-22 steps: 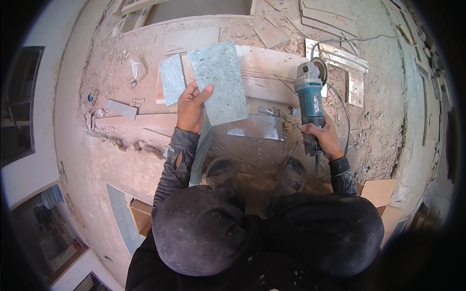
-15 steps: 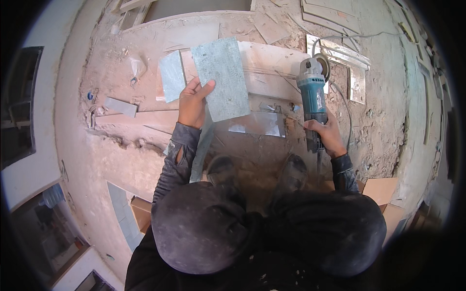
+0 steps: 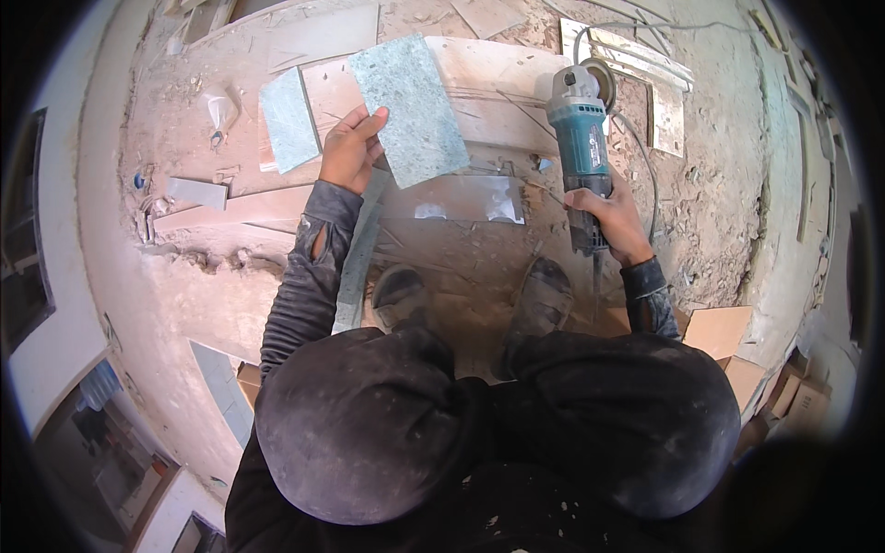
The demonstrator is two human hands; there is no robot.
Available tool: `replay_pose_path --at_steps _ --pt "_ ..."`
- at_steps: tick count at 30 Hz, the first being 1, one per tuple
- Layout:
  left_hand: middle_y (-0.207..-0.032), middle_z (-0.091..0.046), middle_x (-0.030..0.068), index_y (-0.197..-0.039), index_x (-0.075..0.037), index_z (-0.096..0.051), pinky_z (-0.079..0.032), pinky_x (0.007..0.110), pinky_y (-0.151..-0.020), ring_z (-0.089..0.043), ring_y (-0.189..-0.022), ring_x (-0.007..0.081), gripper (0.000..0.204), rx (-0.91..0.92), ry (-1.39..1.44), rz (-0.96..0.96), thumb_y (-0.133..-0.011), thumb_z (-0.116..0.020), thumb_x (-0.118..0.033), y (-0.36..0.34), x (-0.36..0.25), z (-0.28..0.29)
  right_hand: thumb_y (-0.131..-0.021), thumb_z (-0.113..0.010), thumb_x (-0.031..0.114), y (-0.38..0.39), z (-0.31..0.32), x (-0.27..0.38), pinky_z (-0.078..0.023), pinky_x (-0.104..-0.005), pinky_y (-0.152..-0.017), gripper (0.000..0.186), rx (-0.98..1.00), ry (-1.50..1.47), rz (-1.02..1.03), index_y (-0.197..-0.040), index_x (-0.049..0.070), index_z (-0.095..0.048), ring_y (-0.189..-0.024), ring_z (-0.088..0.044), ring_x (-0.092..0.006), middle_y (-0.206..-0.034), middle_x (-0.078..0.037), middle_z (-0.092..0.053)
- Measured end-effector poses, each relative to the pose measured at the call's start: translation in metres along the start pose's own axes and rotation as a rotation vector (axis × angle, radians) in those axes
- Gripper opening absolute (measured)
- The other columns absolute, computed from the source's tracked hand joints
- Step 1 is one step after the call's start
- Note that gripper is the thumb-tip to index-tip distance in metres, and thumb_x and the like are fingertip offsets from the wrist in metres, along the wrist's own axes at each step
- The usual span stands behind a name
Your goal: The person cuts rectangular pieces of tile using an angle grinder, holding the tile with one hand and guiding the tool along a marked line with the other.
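Note:
My left hand (image 3: 350, 147) grips a speckled pale green stone tile (image 3: 410, 111) at its lower left, thumb on top. A smaller pale tile (image 3: 289, 120) lies just left of it. In my right hand (image 3: 608, 212) is a teal and grey angle grinder (image 3: 578, 124), pointed away from me, with its disc on the right side of the head and a cable trailing from the rear. A long grey-green strip (image 3: 355, 276) lies beside my left forearm. A reflective rectangular piece (image 3: 470, 198) rests on the dusty ground between my hands.
Stone offcuts (image 3: 198, 192) and a plastic bag (image 3: 219, 111) are on the left, pale boards (image 3: 668, 129) and cardboard (image 3: 717, 330) on the right. My feet (image 3: 539, 304) are below my hands. A dark opening (image 3: 28, 230) is at the far left.
The view has shifted, so ground and hands appear higher and further left. The held tile has moved slightly right relative to the loose tile beside it. Both grips are unchanged.

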State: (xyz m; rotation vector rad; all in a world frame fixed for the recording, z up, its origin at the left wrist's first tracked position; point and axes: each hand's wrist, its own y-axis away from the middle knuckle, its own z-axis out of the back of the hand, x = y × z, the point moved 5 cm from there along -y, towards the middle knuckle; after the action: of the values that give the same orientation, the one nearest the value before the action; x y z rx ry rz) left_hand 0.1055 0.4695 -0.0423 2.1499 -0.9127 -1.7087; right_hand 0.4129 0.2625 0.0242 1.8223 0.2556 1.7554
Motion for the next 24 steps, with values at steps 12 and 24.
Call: replay_pose_path --at_steps 12,24 --pt "-0.097 -0.067 -0.0029 -0.113 -0.007 -0.066 -0.043 0.022 -0.073 -0.059 -0.082 0.0069 0.028 -0.137 -0.035 0.062 -0.088 -0.072 -0.017 -0.042 0.042 -0.001 -0.073 -0.077 0.018 -0.005 0.001 -0.005 -0.049 -0.0272 -0.069 0.053 -0.003 0.025 -0.009 -0.118 -0.002 -0.056 -0.076 -0.059 -0.0120 -0.090 -0.004 -0.063" --pt "-0.080 -0.070 0.0089 -0.105 0.003 -0.070 -0.052 0.035 -0.071 -0.067 -0.073 0.0214 0.036 -0.339 -0.930 -0.284 -0.078 -0.077 -0.019 -0.049 0.043 -0.029 -0.074 -0.078 0.018 -0.004 -0.002 -0.003 -0.049 -0.0266 -0.074 0.055 0.009 0.088 0.020 -0.121 -0.001 -0.056 -0.081 -0.058 -0.0111 -0.094 -0.004 -0.063"
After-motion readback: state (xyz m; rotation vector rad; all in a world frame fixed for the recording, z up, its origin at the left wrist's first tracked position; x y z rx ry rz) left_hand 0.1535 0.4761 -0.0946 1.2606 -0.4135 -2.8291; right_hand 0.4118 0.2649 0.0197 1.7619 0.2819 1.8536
